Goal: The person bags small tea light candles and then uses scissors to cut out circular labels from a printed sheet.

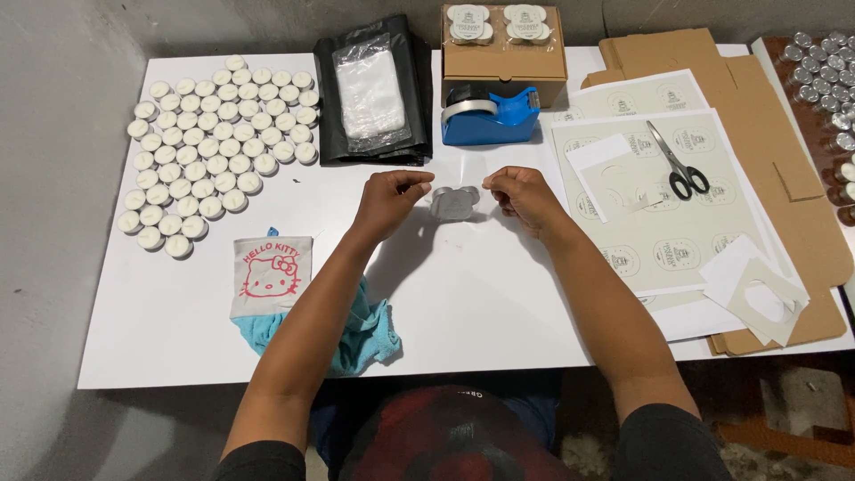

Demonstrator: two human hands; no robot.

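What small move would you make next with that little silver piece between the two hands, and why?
Probably lower the strip of clear tape onto the small silver container and press it down. The left hand and right hand each seem to pinch an end of it just above the container, which lies on the white table in front of the blue tape dispenser.

Bright even overhead light; soft shadows under the arms; sharp focus

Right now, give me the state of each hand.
Left hand: fingers pinched shut, apparently on clear tape.
Right hand: pinched shut likewise, beside the small grey pack.
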